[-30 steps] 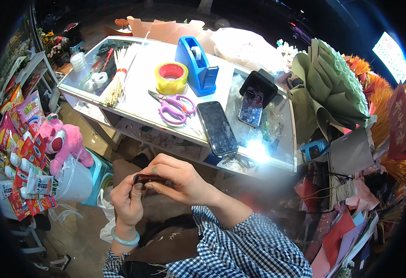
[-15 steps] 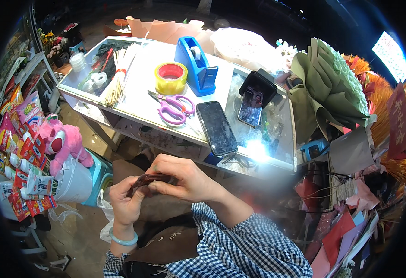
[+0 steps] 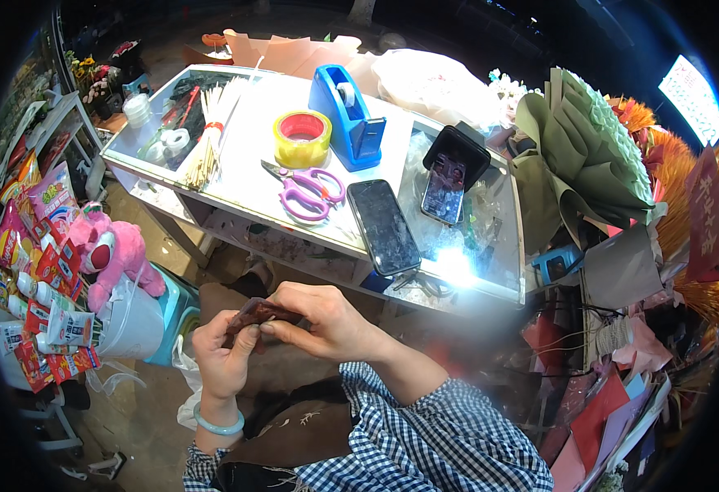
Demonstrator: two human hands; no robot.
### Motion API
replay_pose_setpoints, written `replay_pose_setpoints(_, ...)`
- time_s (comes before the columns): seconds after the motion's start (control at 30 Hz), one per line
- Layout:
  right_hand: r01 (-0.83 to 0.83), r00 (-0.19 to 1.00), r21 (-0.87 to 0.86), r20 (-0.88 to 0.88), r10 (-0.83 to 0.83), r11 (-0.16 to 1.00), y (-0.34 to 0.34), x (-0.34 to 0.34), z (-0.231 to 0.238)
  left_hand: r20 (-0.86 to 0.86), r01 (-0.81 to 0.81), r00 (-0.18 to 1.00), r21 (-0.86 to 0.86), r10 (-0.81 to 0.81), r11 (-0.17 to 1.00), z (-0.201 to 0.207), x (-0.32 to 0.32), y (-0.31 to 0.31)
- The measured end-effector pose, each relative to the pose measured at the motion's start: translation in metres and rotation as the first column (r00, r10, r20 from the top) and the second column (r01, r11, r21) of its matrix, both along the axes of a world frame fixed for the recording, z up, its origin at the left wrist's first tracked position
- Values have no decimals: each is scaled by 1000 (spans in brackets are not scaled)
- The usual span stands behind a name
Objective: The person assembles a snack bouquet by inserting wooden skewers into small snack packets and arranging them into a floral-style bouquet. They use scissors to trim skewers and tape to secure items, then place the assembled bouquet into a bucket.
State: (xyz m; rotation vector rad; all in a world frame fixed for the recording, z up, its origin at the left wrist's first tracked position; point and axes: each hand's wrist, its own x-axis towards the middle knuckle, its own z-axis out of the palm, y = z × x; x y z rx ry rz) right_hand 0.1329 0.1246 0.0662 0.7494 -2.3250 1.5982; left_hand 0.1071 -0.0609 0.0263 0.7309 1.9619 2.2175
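Note:
Both my hands pinch a small, dark reddish-brown sheet-like piece (image 3: pixel 259 312) held over my lap; its exact kind I cannot make out. My left hand (image 3: pixel 224 353), with a pale bangle at the wrist, grips its left end between thumb and fingers. From the right, my right hand (image 3: pixel 326 321) holds the other end, thumb underneath and fingers over the top. The fingers cover part of the piece. Beyond the hands, on the table (image 3: pixel 248 176), lie purple-handled scissors (image 3: pixel 310 194) and a dark phone (image 3: pixel 384 227).
A yellow tape roll (image 3: pixel 303 152), a blue tape dispenser (image 3: pixel 355 123) and a bundle of sticks (image 3: pixel 212 131) sit on the table. A second phone (image 3: pixel 444 189) leans in a stand. Left are a pink plush toy (image 3: pixel 125 254) and snack packs; right, a green-wrapped bouquet (image 3: pixel 577 139).
The reddish-brown piece has tilted and shows more of its flat face. My right hand has dipped slightly, its fingers shifted along the piece; my left hand stays almost in place.

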Motion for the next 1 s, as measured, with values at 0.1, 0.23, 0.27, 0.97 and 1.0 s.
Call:
replay_pose_setpoints(0.1, 30, 999, 10, 26, -30, 1000, -1, 2, -1, 4, 3, 1000, -22, -3, 1000, 1, 0, -1)
replay_pose_setpoints(0.23, 58, 998, -7, 5, -58, 998, -5, 1, -4, 18, -13, 1000, -26, 14, 1000, 1, 1, 1)
replay_pose_setpoints(0.27, 65, 998, -9, 20, -64, 998, -5, 1, -5, 38, -4, 999, -10, 5, 1000, 1, 1, 1)
replay_pose_setpoints(0.97, 28, 999, 1, -32, -28, 1000, -2, -1, -12, 256, 321, 916, -6, -309, 947, -2, -7, -14)
replay_pose_setpoints(1.0, 24, 999, -4, -28, -24, 1000, -2, -1, -12, 247, 322, 918, -5, -311, 947, -1, -7, -14)
